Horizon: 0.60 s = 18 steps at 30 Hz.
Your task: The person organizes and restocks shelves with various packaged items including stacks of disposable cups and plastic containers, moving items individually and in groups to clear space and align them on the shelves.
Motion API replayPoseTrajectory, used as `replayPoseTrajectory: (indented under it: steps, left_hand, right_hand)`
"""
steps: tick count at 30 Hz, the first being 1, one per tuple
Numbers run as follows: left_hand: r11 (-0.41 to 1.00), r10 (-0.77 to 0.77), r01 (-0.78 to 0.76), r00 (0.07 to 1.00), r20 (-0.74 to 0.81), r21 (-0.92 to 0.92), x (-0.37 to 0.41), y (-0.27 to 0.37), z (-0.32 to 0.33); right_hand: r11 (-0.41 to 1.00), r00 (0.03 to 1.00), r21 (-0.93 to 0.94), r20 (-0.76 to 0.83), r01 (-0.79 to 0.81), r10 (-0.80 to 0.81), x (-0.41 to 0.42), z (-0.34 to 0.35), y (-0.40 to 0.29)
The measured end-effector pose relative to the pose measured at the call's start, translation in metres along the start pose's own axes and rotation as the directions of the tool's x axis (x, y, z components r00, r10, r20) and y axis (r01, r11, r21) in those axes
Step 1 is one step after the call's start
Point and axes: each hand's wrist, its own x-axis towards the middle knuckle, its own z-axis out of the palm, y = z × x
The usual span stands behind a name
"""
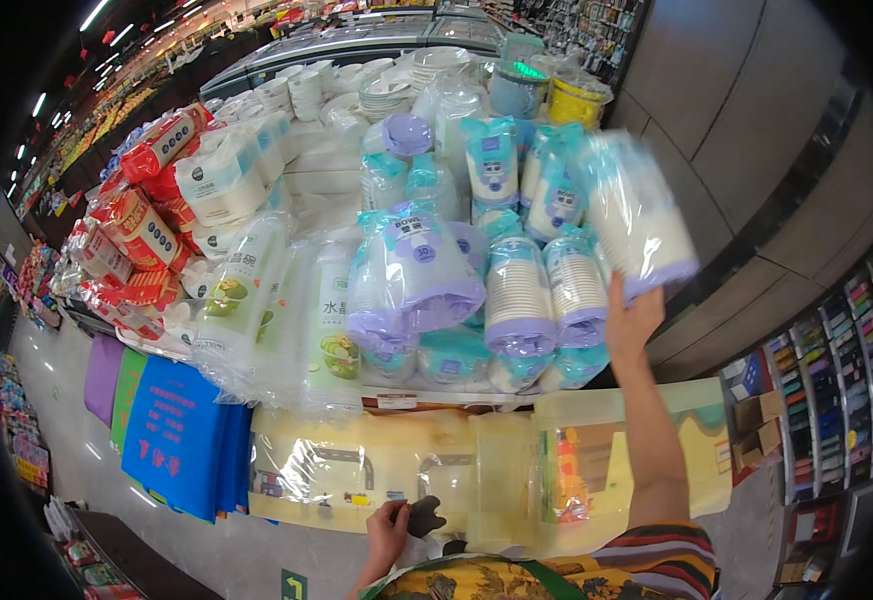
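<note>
My right hand grips the lower end of a clear-wrapped stack of white disposable bowls, with lilac and teal wrapping. The pack is raised at the right edge of the display and is blurred. Beside it lie similar bowl packs in teal and lilac wrapping. Low in front of my body, my left hand has its fingers curled on a small dark irregular item, whose kind I cannot make out. A larger bowl pack lies near the middle of the display.
Clear packs of plastic bowls and red-wrapped packs lie to the left. Folded play mats and blue bags hang along the front. A grey tiled pillar borders the right. Stacked crockery and chest freezers are behind.
</note>
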Motion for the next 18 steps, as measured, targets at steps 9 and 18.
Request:
replayPoseTrajectory:
  steps: [9, 18]
  left_hand:
    - [0.977, 0.204, -0.196, 0.974, 0.101, -0.088, 0.03, 0.028, -0.007]
    - [0.979, 0.185, -0.175, 0.978, 0.094, -0.107, 0.042, 0.024, -0.044]
  right_hand:
    - [0.888, 0.789, -0.407, 0.464, -0.215, 0.403, -0.047, 0.002, 0.02]
    - [0.899, 0.914, -0.396, 0.262, -0.19, 0.308, -0.071, -0.005, -0.039]
